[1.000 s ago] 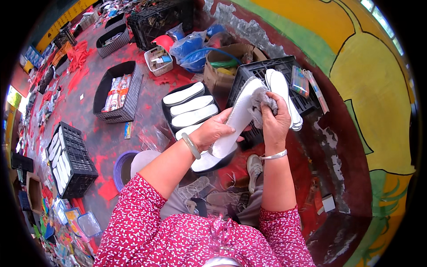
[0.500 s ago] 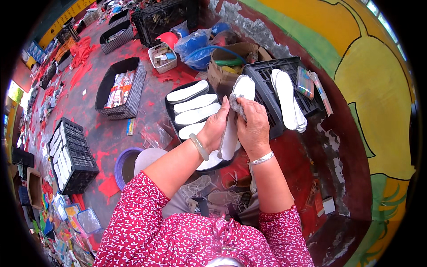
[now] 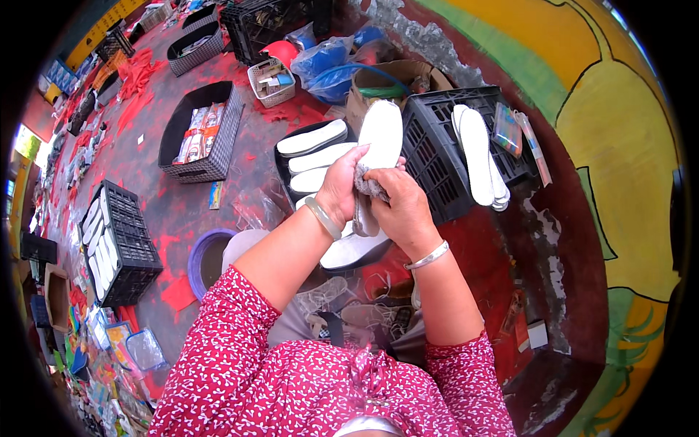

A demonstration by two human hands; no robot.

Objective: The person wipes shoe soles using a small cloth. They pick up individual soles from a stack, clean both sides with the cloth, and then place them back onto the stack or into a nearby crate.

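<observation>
My left hand grips a white insole by its lower half, the rounded end pointing up and away from me. My right hand is closed on a crumpled grey rag, pressed against the insole's lower part. Below the rag a greyish lower edge shows; whether it belongs to the same insole I cannot tell. Just beyond my hands a dark bin holds several white insoles in a row, partly hidden by my left hand. More white insoles lie stacked on an upturned black crate at the right.
A black crate of insoles stands at the left, near a purple basin. Farther off are a grey woven bin with packets and a small white basket. A painted wall bounds the right side.
The rag has moved down along the insole toward its lower part. The insole now stands more face-on, showing more of its white surface, and my left fingers have shifted around it.
</observation>
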